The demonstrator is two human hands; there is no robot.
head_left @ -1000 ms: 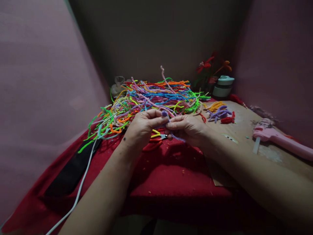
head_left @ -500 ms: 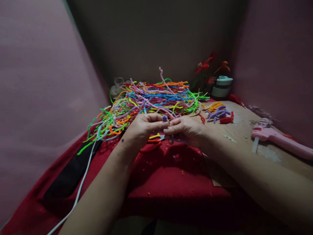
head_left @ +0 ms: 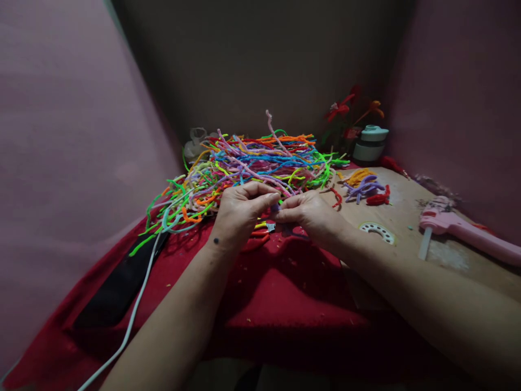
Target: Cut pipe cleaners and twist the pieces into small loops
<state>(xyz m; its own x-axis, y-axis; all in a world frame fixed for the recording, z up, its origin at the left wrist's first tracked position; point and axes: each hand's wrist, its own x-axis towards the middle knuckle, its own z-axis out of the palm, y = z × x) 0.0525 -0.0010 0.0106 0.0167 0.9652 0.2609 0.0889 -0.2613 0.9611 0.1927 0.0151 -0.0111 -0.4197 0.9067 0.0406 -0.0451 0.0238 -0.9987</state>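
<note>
Centrally, just above a red cloth [head_left: 293, 293] spread over the near side of the desk [head_left: 407, 217], two bare hands meet fingertip to fingertip. Left hand [head_left: 240, 214] and right hand [head_left: 311, 214] each pinch closed on a short purple stem [head_left: 275, 207], a fuzzy craft wire of which only a small nub shows between the thumbs. Its long axis cannot be told, since the fingers hide most of it. Both hands are equally near, each grip touching the piece from its own side. Directly under the hands, lying on the cloth, are small pliers [head_left: 262, 231] with red and yellow handles, close below but apart from the fingers. Just beyond the hands, farther away, spreads a large tangled pile [head_left: 252, 163] of stems in many colours, nearly touching the knuckles. To the right, on bare desk, lie short cut pieces [head_left: 364, 187] in orange, purple and red, a small white dotted arc [head_left: 377, 231], and, well apart, a pink glue gun [head_left: 464, 231]. At the far right corner stand a pale lidded jar [head_left: 371, 142] and finished wire flowers [head_left: 350, 108]. A white cable [head_left: 130, 320] runs along the near left.
</note>
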